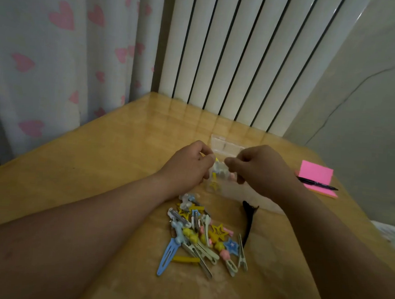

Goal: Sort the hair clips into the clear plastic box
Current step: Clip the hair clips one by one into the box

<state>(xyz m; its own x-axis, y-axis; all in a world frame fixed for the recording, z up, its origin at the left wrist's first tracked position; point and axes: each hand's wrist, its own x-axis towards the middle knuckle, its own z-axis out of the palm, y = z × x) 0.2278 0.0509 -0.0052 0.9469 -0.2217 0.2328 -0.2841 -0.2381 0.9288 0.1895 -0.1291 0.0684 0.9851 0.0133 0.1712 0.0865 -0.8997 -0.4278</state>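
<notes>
A pile of several colourful hair clips (200, 235) lies on the wooden table (98, 166), close to me. Just beyond it stands the clear plastic box (242, 193), its lid (226, 146) open towards the far side. A yellow star clip (214, 185) shows inside the box. My left hand (188, 165) and my right hand (262, 171) hover over the box's left part, fingers pinched towards each other. Between the fingertips sits a small pale clip with a yellow bit (219, 168), blurred; both hands seem to hold it.
A long black clip (248, 224) lies right of the pile. Pink sticky notes (316, 177) with a black pen (317, 183) on them sit at the table's right edge. A white radiator (232, 59) and a heart-print curtain (58, 60) stand behind the table.
</notes>
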